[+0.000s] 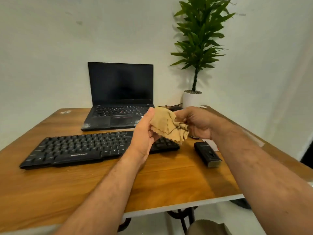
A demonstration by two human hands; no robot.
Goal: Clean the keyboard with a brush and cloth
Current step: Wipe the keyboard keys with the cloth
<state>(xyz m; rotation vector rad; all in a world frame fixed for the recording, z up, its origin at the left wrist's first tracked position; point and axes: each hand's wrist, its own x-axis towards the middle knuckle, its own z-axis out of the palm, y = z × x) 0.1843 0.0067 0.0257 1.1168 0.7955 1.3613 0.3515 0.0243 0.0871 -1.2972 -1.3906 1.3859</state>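
Cloth (166,124) bunched in both grips — left hand (145,131), right hand (196,122) — above the keyboard's (88,148) right end; keyboard runs leftward across the frame.

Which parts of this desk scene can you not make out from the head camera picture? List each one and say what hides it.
- Right end of the keyboard: covered by the left hand and the cloth.
- Mouse behind the cloth: mostly hidden by it.
- Brush: its bristle end is blurred, its print too small to read.
- Right hand fingers: buried in the cloth's folds.
- Items under the right hand: blocked by it.
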